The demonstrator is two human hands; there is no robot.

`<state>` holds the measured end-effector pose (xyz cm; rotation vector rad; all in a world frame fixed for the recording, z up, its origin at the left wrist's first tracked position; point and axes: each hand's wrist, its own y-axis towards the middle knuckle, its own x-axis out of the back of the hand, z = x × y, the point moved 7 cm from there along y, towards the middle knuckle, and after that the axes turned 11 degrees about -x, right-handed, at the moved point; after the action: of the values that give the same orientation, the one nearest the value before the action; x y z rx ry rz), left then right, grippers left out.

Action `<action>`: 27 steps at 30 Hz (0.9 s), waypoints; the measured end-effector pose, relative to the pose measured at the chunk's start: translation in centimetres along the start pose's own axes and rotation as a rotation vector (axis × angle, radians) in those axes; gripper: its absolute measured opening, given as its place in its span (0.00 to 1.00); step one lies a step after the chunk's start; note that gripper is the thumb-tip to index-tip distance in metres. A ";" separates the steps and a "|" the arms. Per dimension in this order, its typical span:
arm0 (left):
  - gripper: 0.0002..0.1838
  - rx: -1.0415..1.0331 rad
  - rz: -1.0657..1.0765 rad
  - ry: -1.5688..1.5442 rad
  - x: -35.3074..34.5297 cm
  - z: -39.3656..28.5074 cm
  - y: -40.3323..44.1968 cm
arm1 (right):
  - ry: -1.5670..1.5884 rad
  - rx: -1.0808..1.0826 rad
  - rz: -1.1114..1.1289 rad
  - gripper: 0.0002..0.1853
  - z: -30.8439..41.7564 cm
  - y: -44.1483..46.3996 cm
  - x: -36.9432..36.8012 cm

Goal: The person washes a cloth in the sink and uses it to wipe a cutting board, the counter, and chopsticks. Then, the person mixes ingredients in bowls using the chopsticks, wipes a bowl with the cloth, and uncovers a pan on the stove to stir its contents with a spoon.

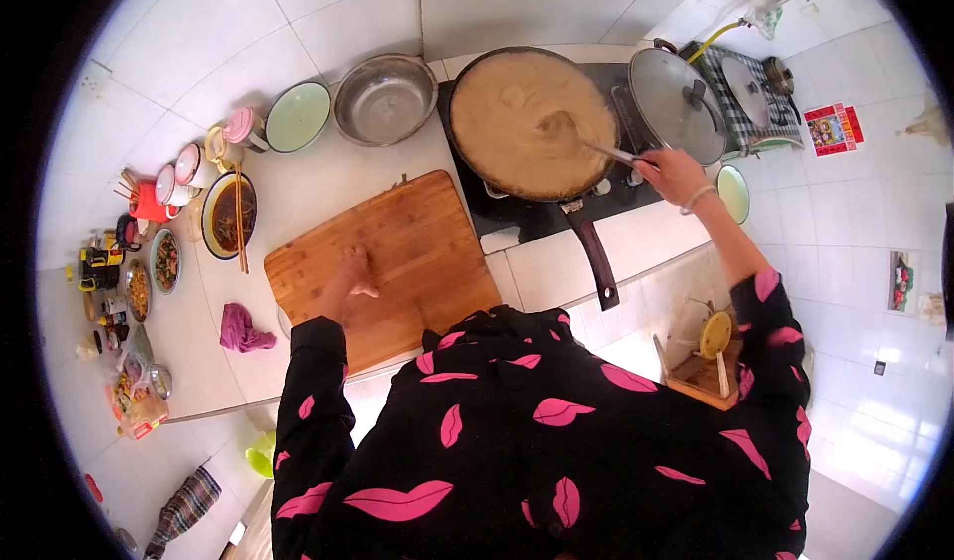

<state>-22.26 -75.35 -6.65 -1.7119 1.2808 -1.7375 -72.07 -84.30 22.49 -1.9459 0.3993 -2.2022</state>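
Note:
My right hand [671, 175] is closed around the handle of a metal cooking utensil [608, 151]. Its working end is sunk in thick tan liquid [517, 113], so I cannot tell its kind. A swirl marks the surface there. The liquid nearly fills a wide black frying pan [593, 252], whose dark handle points toward me over the counter edge. My left hand [350, 274] rests on a wooden cutting board [422, 252], thumb apart from the fingers and nothing visible in it.
Left of the stove [497, 212] stand a metal basin [386, 103], a pale green bowl [298, 118] and a bowl of dark sauce [229, 217] with chopsticks [239, 212] across it. A purple cloth [243, 329] lies beside the board. A glass lid [679, 108] sits right of the pan.

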 end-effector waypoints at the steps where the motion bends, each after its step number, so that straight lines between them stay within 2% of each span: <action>1: 0.71 0.012 -0.034 -0.002 -0.3 0.4 0.3 | 0.014 0.011 -0.046 0.18 0.3 0.6 -0.2; 2: 0.71 0.023 -0.072 -0.002 -0.2 0.6 0.5 | 0.110 -0.038 -0.051 0.18 0.5 1.8 -1.9; 3: 0.67 0.026 -0.073 -0.003 0.3 0.2 0.0 | 0.093 0.015 -0.144 0.19 0.7 2.8 -3.9; 5: 0.57 0.033 -0.066 -0.006 1.8 -0.9 -1.8 | 0.129 0.005 -0.118 0.19 1.1 2.3 -5.8; 8: 0.56 0.005 -0.107 -0.055 0.5 -0.1 -0.6 | 0.056 0.041 0.023 0.19 -0.2 -0.6 -2.4; 9: 0.61 -0.008 -0.087 -0.035 -0.2 0.4 0.2 | -0.002 0.016 0.084 0.19 -1.1 -0.4 -1.6; 11: 0.71 -0.037 -0.038 0.019 -1.4 1.4 1.3 | -0.043 -0.003 0.047 0.19 -1.0 0.6 -0.6; 14: 0.55 -0.011 -0.119 0.066 2.8 -1.6 -2.3 | 0.102 -0.056 -0.099 0.19 0.8 3.6 -4.6; 15: 0.56 0.006 -0.125 0.040 2.8 -1.3 -2.4 | 0.127 0.012 -0.190 0.19 1.8 3.1 -5.3; 17: 0.56 0.031 -0.127 -0.019 2.1 -0.9 -2.3 | 0.202 0.064 -0.111 0.19 0.8 1.9 -6.0; 19: 0.56 -0.005 -0.107 0.017 1.4 -0.9 -1.2 | 0.164 0.033 0.029 0.19 0.0 -0.6 -2.6; 21: 0.56 -0.029 -0.111 0.039 0.1 0.0 -0.2 | 0.011 -0.007 0.083 0.19 -2.0 0.1 -1.5; 23: 0.56 -0.056 -0.142 0.065 -0.5 0.7 0.6 | 0.015 0.003 -0.030 0.19 -0.3 1.2 -1.0; 25: 0.56 -0.039 -0.168 0.085 0.9 -0.4 -0.6 | 0.088 -0.028 -0.154 0.20 0.3 3.6 -4.6; 27: 0.55 -0.009 -0.168 0.068 1.8 -0.6 -1.3 | 0.164 -0.015 -0.130 0.20 1.8 2.4 -5.9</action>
<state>-22.73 -75.90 -4.44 -1.8265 1.2051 -1.9015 -69.67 -84.90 16.32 -1.8535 0.3208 -2.4567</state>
